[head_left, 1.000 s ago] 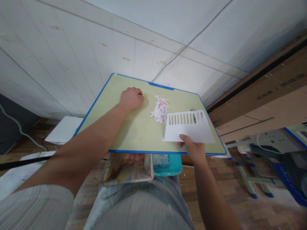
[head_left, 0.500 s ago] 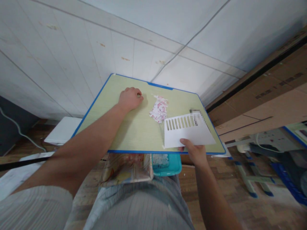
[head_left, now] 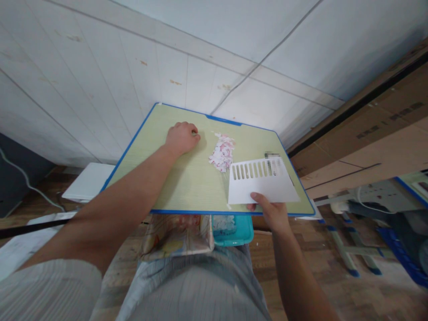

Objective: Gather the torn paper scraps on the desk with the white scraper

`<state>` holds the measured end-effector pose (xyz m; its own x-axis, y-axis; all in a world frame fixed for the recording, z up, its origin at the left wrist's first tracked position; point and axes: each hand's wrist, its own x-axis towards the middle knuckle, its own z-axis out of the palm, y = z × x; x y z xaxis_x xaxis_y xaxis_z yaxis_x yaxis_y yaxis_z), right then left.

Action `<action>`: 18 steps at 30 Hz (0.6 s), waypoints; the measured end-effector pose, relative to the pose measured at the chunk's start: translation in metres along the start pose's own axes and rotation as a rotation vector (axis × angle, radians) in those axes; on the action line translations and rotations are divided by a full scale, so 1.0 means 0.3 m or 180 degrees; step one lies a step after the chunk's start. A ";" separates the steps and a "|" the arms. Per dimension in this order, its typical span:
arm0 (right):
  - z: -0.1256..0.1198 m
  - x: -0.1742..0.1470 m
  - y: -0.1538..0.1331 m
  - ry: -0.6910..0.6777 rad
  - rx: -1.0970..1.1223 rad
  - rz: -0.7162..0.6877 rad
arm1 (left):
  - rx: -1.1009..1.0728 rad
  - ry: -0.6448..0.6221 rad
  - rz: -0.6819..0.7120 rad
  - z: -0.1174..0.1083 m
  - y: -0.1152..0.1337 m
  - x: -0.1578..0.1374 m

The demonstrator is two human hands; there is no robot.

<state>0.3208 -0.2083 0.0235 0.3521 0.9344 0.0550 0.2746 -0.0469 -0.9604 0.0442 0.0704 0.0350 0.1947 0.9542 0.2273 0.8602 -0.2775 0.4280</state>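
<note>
A white card (head_left: 262, 187) with a row of slots along its far edge lies in the grip of my right hand (head_left: 272, 214), thumb on top and fingers underneath. It is held over the right part of the yellow-green tabletop (head_left: 187, 187). Part of its far right corner is blurred out by pixels. My left hand (head_left: 182, 137) rests on the board with its fingers curled in; whatever they hold, if anything, is hidden. Between the two hands lies a loose heap of small white and pink paper-like pieces (head_left: 222, 154), touched by neither hand.
Below the tabletop's near edge are a turquoise tub (head_left: 245, 234) with pale pieces in it and a patterned, open-topped bag or box (head_left: 177, 247) by my lap. A white panelled wall (head_left: 160, 67) stands behind the table. Cardboard boxes (head_left: 368, 147) are stacked on the right.
The card has tilted slightly in my right hand, and its left near corner sits a little higher. My left hand and the heap look the same.
</note>
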 end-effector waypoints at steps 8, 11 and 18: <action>0.002 0.004 -0.024 -0.0003 -0.0115 0.0007 | 0.0090 -0.0036 0.0003 -0.005 0.007 -0.003; -0.003 0.005 -0.036 -0.0110 -0.0100 0.0053 | 0.0107 -0.0044 0.0000 -0.005 0.007 -0.003; -0.026 0.010 -0.026 -0.0256 0.0117 0.0058 | 0.0043 -0.0007 0.0039 0.003 -0.001 0.001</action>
<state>0.3267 -0.2078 0.0332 0.2834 0.9588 0.0167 0.2352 -0.0526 -0.9705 0.0444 0.0708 0.0342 0.2063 0.9509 0.2307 0.8639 -0.2877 0.4133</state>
